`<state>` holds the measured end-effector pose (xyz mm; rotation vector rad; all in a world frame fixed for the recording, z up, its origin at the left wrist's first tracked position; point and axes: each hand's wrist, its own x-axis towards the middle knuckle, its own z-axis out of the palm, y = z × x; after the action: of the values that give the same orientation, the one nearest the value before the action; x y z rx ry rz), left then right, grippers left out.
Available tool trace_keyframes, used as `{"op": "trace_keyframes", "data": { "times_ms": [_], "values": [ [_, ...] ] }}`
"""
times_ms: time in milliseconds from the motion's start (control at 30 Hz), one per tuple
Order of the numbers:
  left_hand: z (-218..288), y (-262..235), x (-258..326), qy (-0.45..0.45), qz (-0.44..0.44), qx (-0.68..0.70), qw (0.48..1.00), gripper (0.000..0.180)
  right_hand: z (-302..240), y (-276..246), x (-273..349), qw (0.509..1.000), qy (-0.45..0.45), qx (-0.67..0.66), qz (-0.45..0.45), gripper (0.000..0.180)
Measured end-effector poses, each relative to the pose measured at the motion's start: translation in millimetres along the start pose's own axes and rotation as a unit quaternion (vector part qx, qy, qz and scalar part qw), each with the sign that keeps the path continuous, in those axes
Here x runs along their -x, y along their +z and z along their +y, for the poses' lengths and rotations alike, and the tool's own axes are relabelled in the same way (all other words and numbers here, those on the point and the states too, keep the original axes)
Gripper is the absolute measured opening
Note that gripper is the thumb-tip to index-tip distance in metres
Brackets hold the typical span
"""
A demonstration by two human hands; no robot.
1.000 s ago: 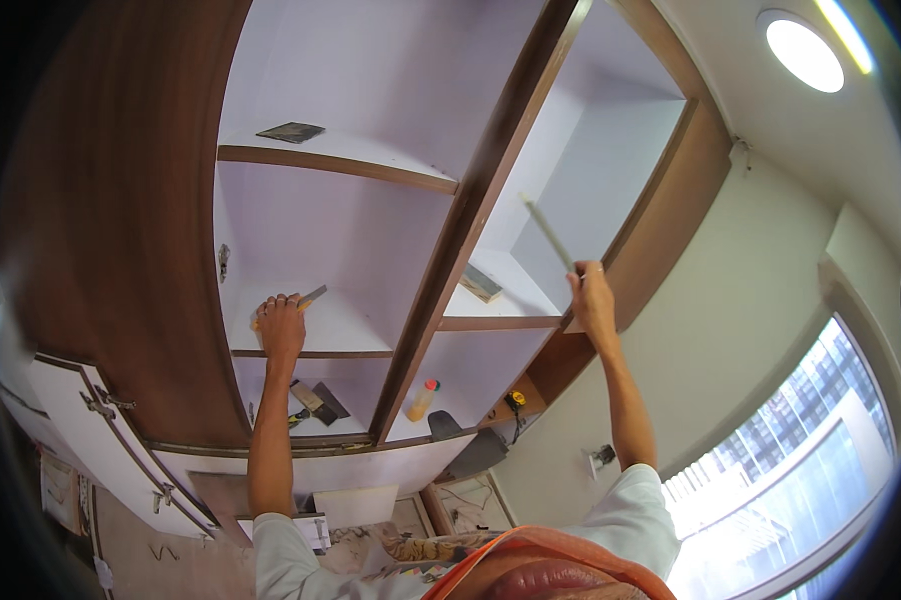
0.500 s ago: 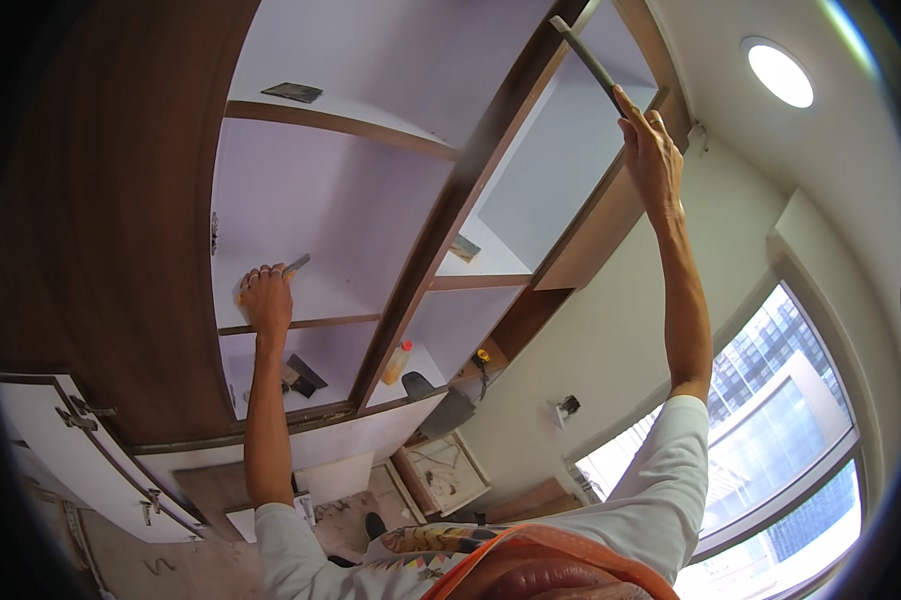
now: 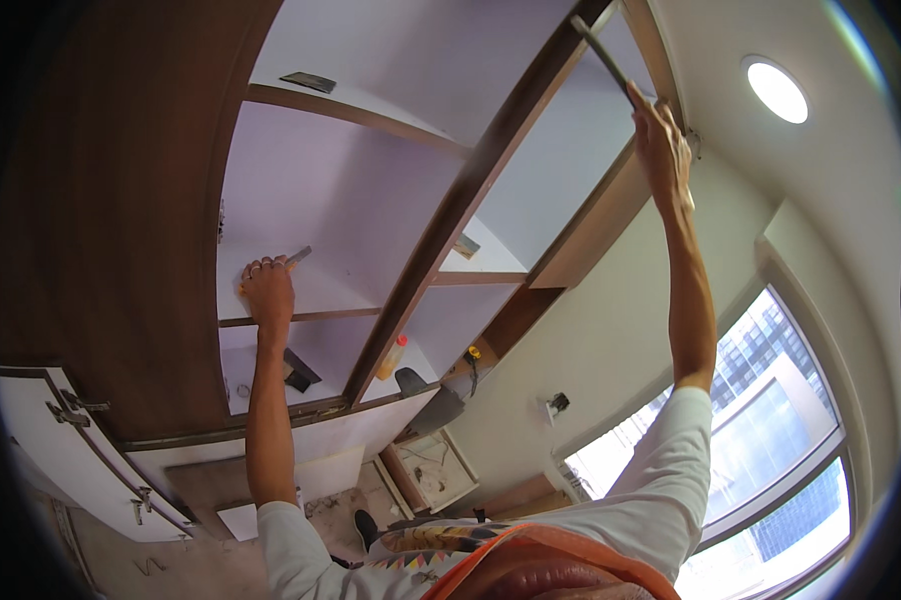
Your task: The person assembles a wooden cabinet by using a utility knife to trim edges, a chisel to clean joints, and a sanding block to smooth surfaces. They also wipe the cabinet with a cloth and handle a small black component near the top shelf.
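Note:
High at the upper right, my right hand [image 3: 663, 150] is closed round a long, thin dark stick-like tool [image 3: 605, 60]. Its pale tip lies at the dark brown upright [image 3: 491, 150] between the cabinet bays. On the left, my left hand [image 3: 269, 292] is closed over a small tool with a flat grey blade [image 3: 299, 256]; a bit of orange shows beside the fingers, and the palm hides the rest. This hand rests by the shelf edge of the lilac-lined cabinet [image 3: 341, 210]. A dark flat-bladed piece [image 3: 299, 372] lies in the compartment below it.
Flat scraper-like pieces lie on an upper shelf [image 3: 308, 82] and in the right bay [image 3: 466, 246]. A red-capped bottle [image 3: 393, 357] stands low in the cabinet. Open white doors [image 3: 81, 440] hang at lower left. A window [image 3: 761, 420] is at right, a ceiling light [image 3: 777, 90] above.
The view has shifted slightly. My right hand and the long tool sit a little further right, with the tool tip still by the brown upright. My left hand keeps its place and its grip.

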<state>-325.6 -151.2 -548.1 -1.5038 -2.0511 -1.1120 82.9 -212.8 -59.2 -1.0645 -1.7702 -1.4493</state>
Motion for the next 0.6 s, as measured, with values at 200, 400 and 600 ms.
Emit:
{"op": "trace_keyframes", "data": {
  "times_ms": [200, 400, 600],
  "values": [
    [10.1, -6.0, -1.3, -0.005, -0.021, 0.002, 1.000, 0.030, 6.7, -4.3, -14.5, 0.999, -0.008, 0.034, 0.019, 0.042],
    [3.2, -2.5, -0.6, -0.002, -0.007, 0.004, 1.000, 0.029, -4.5, -11.4, -6.7, 0.998, 0.005, 0.054, -0.009, 0.044],
    [1.6, 1.3, 4.3, -0.001, -0.021, 0.011, 1.000, 0.029, 6.5, -18.4, -30.2, 0.999, 0.011, 0.052, 0.007, 0.044]
  ]
}}
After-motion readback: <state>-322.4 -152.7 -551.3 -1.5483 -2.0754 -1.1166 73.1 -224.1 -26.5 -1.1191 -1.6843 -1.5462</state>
